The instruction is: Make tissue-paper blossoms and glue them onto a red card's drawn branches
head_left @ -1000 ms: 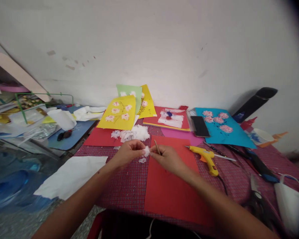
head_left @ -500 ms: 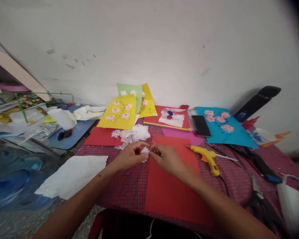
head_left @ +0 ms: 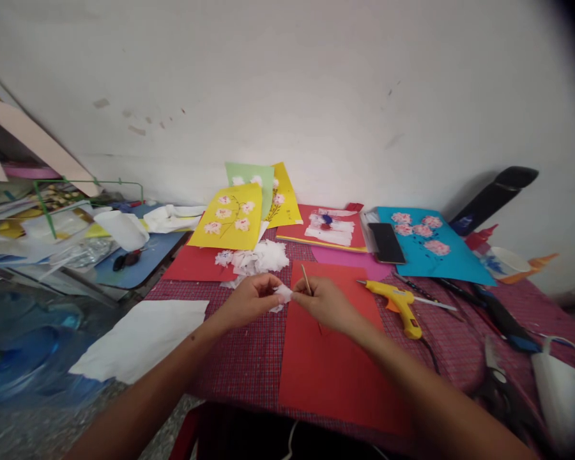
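Observation:
My left hand (head_left: 253, 299) pinches a small crumpled piece of white tissue paper (head_left: 282, 294) between thumb and fingers. Close beside it, my right hand (head_left: 322, 300) grips a thin wooden stick (head_left: 306, 280) that slants upward, and its fingertips touch the tissue's right edge. Under the right hand lies a sheet of red paper (head_left: 335, 377) on the checked tablecloth. Just beyond my left hand is a heap of torn white tissue (head_left: 261, 257). A yellow glue gun (head_left: 397, 303) rests to the right of the red sheet.
Flower pictures on yellow paper (head_left: 227, 217) and blue paper (head_left: 431, 246) lie toward the wall. A black phone (head_left: 386, 243) is between them. Scissors (head_left: 501, 383) and a white cup-like object (head_left: 563, 383) sit at the right. A white sheet (head_left: 144, 335) overhangs the table's left edge.
The wooden stick has shifted slightly right and stands steeper in my right hand. The tissue has turned and moved a little right, and my fingertips have come together at it.

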### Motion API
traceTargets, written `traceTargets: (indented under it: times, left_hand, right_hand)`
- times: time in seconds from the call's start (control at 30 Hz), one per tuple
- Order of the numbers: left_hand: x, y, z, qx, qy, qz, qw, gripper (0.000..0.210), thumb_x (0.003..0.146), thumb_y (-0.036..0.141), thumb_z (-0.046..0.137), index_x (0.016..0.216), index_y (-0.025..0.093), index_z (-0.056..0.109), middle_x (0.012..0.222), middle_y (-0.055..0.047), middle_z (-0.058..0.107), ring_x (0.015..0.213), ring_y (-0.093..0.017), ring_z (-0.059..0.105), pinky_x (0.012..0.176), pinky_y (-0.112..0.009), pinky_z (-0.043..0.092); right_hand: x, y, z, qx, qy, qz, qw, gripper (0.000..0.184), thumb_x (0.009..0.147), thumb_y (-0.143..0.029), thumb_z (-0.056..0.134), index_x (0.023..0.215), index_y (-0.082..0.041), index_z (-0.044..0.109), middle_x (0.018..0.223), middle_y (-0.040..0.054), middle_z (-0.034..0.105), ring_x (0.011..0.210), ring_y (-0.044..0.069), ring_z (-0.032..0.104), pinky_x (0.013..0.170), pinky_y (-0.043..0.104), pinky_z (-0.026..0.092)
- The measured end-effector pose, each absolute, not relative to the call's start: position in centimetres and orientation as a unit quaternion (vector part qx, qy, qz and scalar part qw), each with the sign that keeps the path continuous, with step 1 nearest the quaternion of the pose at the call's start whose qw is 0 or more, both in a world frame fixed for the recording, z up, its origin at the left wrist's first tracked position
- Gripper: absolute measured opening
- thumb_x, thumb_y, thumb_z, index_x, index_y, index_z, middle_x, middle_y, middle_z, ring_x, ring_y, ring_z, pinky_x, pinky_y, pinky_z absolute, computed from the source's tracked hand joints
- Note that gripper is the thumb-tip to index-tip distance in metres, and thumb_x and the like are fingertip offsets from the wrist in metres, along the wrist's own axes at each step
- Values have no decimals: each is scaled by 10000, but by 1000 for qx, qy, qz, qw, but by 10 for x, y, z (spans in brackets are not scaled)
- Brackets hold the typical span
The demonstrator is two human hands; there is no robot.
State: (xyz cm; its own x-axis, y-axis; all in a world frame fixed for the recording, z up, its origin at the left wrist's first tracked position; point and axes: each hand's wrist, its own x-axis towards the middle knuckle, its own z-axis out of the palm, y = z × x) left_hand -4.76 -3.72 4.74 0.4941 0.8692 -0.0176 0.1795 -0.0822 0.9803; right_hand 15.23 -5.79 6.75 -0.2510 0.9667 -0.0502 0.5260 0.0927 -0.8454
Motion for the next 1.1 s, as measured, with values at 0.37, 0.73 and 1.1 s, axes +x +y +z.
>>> traceTargets:
  times: [0.37,0.73,1.1]
  left_hand:
    - [-21,-38,45,531,444,339,637,227,740,319,681,855,134,618,680,-4,645,527,-85,556,553,-219,439]
    - [0,-44,47,554,418,328,642,241,778,370,700,779,132,657,671,-5,651,552,-94,561,573,-231,443]
    - [0,-44,40,534,362,327,691,242,672,205,732,901,132,709,784,-34,699,688,-120,616,665,-236,482]
  right_hand:
    - [191,-66,73,-475,-512,527,484,236,809,-382,650,927,-187,587,694,-24,612,555,113,559,537,251,445]
    - [185,-75,76,-471,-521,485,521,228,785,-375,670,859,-191,557,666,-5,650,589,132,587,583,281,470]
    - [196,-71,69,-482,-520,450,543,252,832,-413,654,750,-184,587,623,-10,625,539,119,561,551,263,452]
